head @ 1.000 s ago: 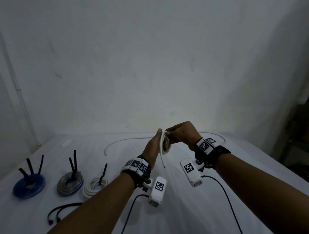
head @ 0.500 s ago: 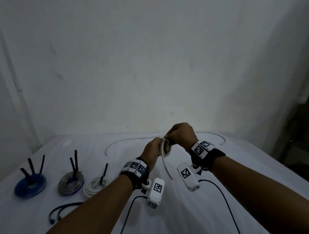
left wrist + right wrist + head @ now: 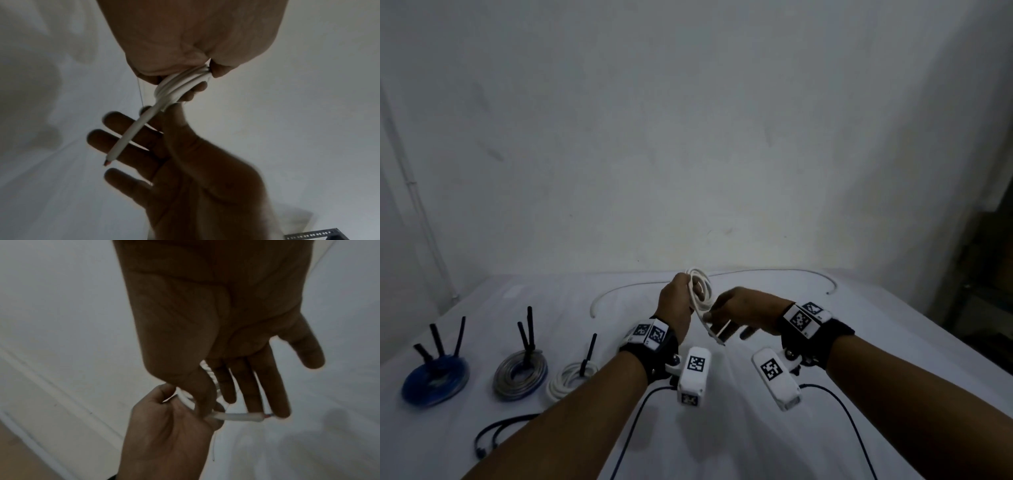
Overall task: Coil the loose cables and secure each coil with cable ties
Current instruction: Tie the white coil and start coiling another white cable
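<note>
A small white cable coil (image 3: pixel 701 287) is held up over the middle of the table, gripped in my left hand (image 3: pixel 676 301). The left wrist view shows the bunched loops (image 3: pixel 180 84) squeezed between that hand's thumb and fingers. A short free tail (image 3: pixel 714 330) hangs from the coil. It lies across the straight, spread fingers (image 3: pixel 265 386) of my right hand (image 3: pixel 743 311), just right of the coil. The right thumb (image 3: pixel 174 116) touches the coil's lower edge. The tail's cut end (image 3: pixel 320 417) shows coloured cores.
Three coils lie at the left: a blue coil (image 3: pixel 434 380), a grey coil (image 3: pixel 520 375) and a white coil (image 3: pixel 571 377), each with black ties standing up. A looped black cable (image 3: pixel 494 428) lies nearer. A long thin cable (image 3: pixel 774 272) arcs along the table's back.
My right hand has left the top of the coil, dropped to the lower right and spread its fingers. The free tail has shortened. My left hand keeps its grip and has turned the coil upward.
</note>
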